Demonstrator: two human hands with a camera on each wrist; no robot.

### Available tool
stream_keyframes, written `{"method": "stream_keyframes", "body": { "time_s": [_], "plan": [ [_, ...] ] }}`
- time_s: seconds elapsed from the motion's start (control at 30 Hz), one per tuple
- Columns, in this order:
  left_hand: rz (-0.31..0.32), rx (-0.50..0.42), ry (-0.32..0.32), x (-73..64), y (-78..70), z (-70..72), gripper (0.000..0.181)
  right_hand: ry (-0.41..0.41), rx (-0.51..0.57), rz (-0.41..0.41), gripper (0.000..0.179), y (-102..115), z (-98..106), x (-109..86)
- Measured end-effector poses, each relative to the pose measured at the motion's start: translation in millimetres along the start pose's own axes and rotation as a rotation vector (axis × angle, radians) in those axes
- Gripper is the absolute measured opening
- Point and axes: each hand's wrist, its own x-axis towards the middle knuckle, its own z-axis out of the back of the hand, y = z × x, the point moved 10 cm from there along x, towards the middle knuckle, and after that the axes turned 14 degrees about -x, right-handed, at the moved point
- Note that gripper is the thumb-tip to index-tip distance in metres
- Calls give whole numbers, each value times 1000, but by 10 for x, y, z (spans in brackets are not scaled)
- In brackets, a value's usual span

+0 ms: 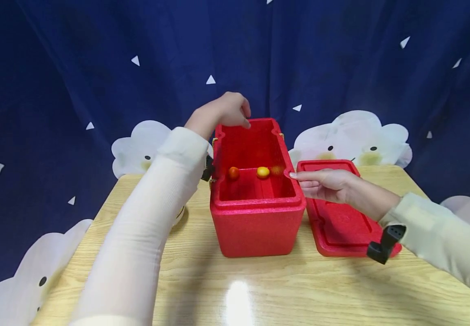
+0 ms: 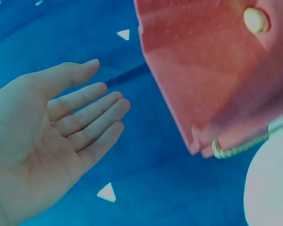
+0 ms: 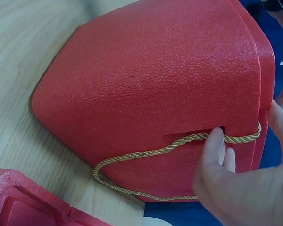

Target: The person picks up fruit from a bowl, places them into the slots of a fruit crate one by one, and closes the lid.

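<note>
Red box point(image 1: 259, 233) stands upright on the wood-grain counter point(image 1: 320, 290), roughly centre of the head view; top open, inside visible. Two small round items sit in it: a reddish-orange one point(image 1: 234, 173) left, a yellow one point(image 1: 263, 172) right, apart from each other; a faint yellow patch on the wall beside the yellow one looks like its reflection.

Left hand point(image 1: 230, 108) is above the far end of the box; released, fingers loosely bent, nothing in it; left wrist view shows a bare palm and a gap to the box edge.

Right hand point(image 1: 326, 183) is at the box's right side, thumb on the rim at the notch, fingers fairly straight against the outer wall; touching, not wrapped round it; one fingertip overlaps the gold cord point(image 3: 141, 154) beside the slot; cannot tell if it presses on the cord.

Red lid point(image 1: 341, 226) lies flat on the counter, right of the box, partly under the right forearm; a white item point(image 1: 179, 216) shows behind the left sleeve point(image 1: 145, 226), mostly hidden, type unclear; behind it all, dark blue curtain point(image 1: 239, 40) with white triangles, plus white cloud cutouts point(image 1: 349, 136) with faces.
</note>
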Motion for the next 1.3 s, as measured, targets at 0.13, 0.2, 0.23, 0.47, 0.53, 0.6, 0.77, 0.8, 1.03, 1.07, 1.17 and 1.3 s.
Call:
{"method": "stream_keyframes", "body": {
  "time_s": [0.13,0.2,0.23,0.47,0.53,0.6,0.77,0.8,1.03,1.07,1.17,1.3],
  "plan": [
    [-68,-29,-30,-162,132,89,34,-29,-56,-4,26,-9,27,-1],
    [-79,-53,-47,-255,245,120,34,-45,-88,-6,44,-13,44,0],
    [-82,-66,-56,-301,312,131,34,-52,-98,-6,53,-15,52,4],
    [-127,-108,-147,-617,891,80,32,-49,-141,20,69,-31,23,32],
    [-129,-119,-164,-697,1066,32,32,-45,-139,30,57,-32,17,37],
    [-130,-130,-178,-774,1217,-18,33,-49,-141,42,40,-25,21,38],
    [-112,-161,-218,-923,1591,-147,34,-63,-137,46,42,-10,34,48],
    [-103,-166,-227,-951,1671,-174,35,-65,-144,44,50,-8,35,50],
    [-40,-169,-264,-1133,2158,-379,36,-71,-135,26,73,-25,38,57],
    [-31,-166,-266,-1153,2209,-405,36,-73,-126,25,72,-27,40,57],
    [-13,-157,-263,-1199,2326,-476,36,-82,-103,18,72,-33,46,55],
    [-11,-139,-247,-1221,2419,-544,34,-79,-109,18,69,-30,41,49]
  ]
}}
